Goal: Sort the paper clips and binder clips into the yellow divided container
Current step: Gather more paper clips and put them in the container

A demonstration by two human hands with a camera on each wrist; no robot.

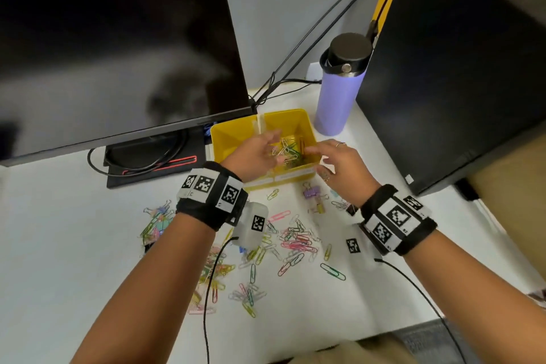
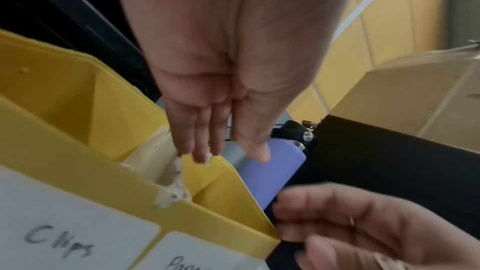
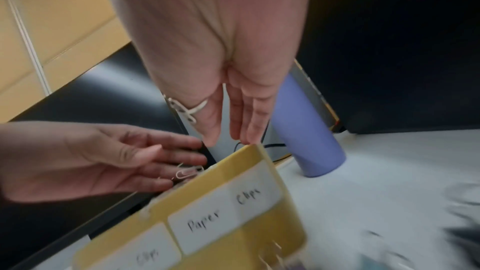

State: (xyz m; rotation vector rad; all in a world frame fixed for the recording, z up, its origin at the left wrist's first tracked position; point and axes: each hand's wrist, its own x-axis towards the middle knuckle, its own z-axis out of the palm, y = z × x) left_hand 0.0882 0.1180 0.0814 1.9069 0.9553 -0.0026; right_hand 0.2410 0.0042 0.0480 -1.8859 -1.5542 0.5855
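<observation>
I counted one yellow divided container (image 1: pixel 307 124) with two compartments, and two white labels (image 3: pixel 223 210) on its front wall. Two hands were in view, the left hand (image 1: pixel 251 156) and the right hand (image 1: pixel 342 168); I made out two rings on the right one. There were two wrist bands (image 1: pixel 211 195), one to each arm. One purple bottle (image 1: pixel 339 91) stood by, and two dark screens (image 1: pixel 118 38). Of binder clips (image 1: pixel 310 193) I could count two for certain near the container. The loose paper clips (image 1: pixel 295 242) on the table ran to several dozen, too many and too tangled to number; those inside the right compartment I could not count either.
</observation>
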